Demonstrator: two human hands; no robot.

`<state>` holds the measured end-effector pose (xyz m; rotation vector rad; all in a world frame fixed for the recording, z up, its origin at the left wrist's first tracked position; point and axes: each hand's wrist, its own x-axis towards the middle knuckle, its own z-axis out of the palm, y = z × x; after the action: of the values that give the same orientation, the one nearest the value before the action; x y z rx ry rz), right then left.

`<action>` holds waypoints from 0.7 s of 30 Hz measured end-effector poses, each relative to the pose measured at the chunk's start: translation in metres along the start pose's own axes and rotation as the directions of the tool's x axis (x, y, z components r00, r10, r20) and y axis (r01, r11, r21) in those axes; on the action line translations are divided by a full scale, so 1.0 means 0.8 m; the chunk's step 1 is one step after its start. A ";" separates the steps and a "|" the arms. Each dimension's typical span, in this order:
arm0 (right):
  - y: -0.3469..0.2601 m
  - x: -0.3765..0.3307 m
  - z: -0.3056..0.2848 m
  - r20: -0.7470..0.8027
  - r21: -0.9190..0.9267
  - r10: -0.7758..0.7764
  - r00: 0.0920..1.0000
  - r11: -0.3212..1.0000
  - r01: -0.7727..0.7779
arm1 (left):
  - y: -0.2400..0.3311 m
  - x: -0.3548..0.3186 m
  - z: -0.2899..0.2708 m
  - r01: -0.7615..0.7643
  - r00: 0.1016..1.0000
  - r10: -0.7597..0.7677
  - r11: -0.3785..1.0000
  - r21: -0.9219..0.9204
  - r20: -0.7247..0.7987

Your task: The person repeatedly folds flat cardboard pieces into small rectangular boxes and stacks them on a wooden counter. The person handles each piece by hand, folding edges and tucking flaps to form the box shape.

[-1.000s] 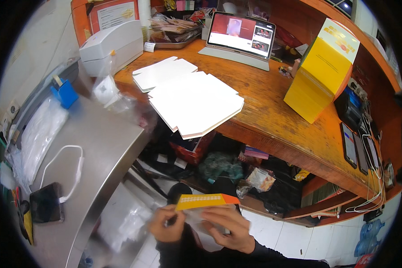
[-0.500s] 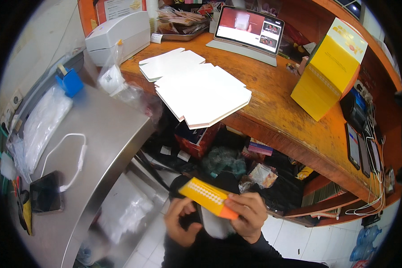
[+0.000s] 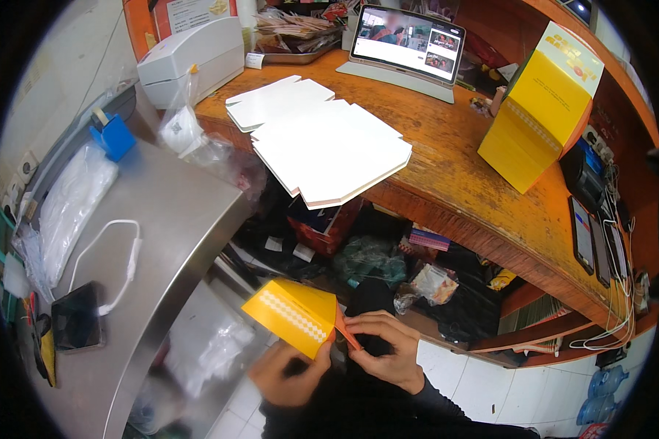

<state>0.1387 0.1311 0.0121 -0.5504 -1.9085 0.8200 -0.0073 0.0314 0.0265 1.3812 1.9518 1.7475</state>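
Above my lap I hold a yellow cardboard box [image 3: 289,316] with a band of white diamonds and an orange flap at its right end. My left hand [image 3: 289,374] is closed on the lower edge, thumb up against the card; some of its fingers are hidden behind it. My right hand [image 3: 389,351] pinches the orange flap between thumb and fingers. On the wooden desk ahead lies a stack of flat white cardboard blanks [image 3: 329,150], overhanging the front edge. A folded yellow box [image 3: 538,110] stands at the right of the desk.
A tablet [image 3: 406,47] and a white printer [image 3: 190,58] stand at the back. On the steel table [image 3: 176,197] at left lie a phone [image 3: 78,316], a white cable and plastic bags. Phones [image 3: 582,233] and cords crowd the desk's right end. Bags and packages fill the space underneath.
The box has moved left and tilted, opening out of its flatter shape. My right hand has shifted left and now pinches the orange flap; my left hand has closed on the lower edge.
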 end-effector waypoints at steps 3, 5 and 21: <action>-0.001 -0.007 0.010 0.008 0.137 0.046 0.999 0.990 -0.047 | -0.005 -0.002 0.005 -0.078 0.994 0.081 0.996 0.046 -0.068; -0.002 -0.012 0.015 0.027 0.232 0.085 0.996 0.969 -0.089 | -0.009 -0.004 0.005 -0.092 0.993 0.095 0.995 0.048 -0.066; -0.015 -0.019 -0.001 0.136 0.298 0.077 0.988 0.948 -0.115 | -0.024 0.002 -0.007 0.066 0.976 0.016 0.927 -0.369 0.215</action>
<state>0.1458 0.1128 0.0125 -0.4123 -1.8275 1.2121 -0.0211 0.0310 0.0125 1.3344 1.4258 1.7582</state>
